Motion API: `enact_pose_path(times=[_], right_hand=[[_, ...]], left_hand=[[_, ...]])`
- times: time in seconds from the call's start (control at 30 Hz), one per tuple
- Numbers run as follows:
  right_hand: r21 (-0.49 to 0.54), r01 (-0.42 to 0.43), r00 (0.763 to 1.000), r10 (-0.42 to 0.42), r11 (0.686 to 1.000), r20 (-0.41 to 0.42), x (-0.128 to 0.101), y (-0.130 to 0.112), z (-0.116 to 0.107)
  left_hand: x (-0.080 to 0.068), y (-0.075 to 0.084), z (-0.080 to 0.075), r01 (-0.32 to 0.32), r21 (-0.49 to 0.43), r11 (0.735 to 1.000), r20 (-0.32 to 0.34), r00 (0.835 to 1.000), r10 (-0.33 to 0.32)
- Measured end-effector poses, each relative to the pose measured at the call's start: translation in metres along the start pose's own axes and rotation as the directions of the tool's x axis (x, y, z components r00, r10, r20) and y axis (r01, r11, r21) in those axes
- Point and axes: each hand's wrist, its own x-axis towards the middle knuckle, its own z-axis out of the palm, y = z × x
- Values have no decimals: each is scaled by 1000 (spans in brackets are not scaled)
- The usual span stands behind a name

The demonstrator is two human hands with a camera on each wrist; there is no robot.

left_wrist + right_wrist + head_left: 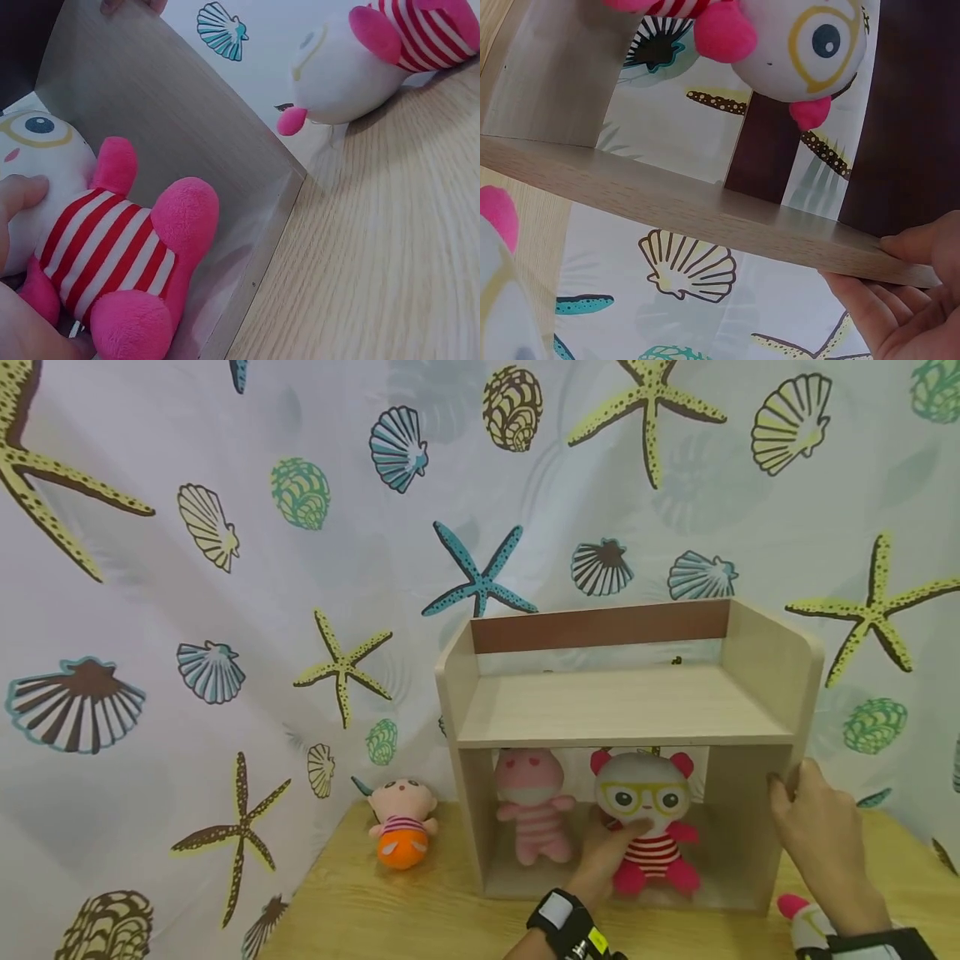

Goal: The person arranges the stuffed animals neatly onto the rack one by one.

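Observation:
A light wooden shelf (622, 706) stands on the table, backed by a seashell curtain. Its lower compartment holds a pink plush (534, 814) and a white-headed plush with yellow glasses (647, 793) in a red-striped shirt. My left hand (611, 847) reaches into the compartment and grips the glasses plush at its body; my thumb (19, 196) lies on its head in the left wrist view, above the striped body (105, 255). My right hand (787, 785) holds the front edge of the shelf's right side panel (705, 217), fingers (900, 300) wrapped round it.
A small plush with an orange body (401, 831) lies on the table left of the shelf. Another white and pink plush (806, 927) lies by the shelf's right side near my right wrist, also seen as the plush outside the panel (352, 67). The curtain hangs close behind.

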Motion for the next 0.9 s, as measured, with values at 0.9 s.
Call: enact_pose_path(times=[0.9], right_hand=[[33,36,997,-33,999,-69,-4,3,1]], left_hand=[[31,-31,26,-115,58,992,5,993,115]])
